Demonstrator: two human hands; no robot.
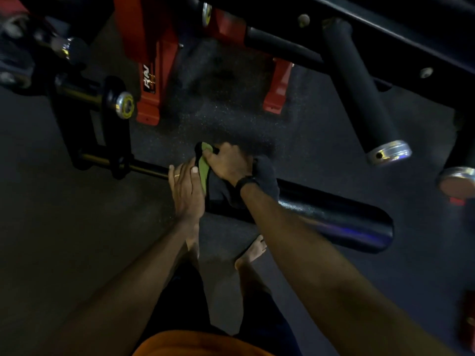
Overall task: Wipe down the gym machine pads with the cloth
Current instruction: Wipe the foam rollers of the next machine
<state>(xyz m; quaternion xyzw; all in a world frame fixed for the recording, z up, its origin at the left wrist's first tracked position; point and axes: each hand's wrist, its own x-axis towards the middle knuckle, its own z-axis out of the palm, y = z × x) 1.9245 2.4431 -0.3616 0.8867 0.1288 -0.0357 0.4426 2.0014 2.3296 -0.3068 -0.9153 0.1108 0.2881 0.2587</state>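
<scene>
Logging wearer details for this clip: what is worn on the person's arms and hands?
Both forearms are bare, no sleeves in view. The left hand has a thin ring on one finger. The right hand has a dark band around its wrist. No gloves.

Cloth (205, 168) is lying over the roller pad's (334, 214) left end; left hand (186, 191) sitting just left of it, right hand (230, 163) on top. Second roller (359, 86) is hanging behind-right, frame leg (151, 73) behind-left.
</scene>
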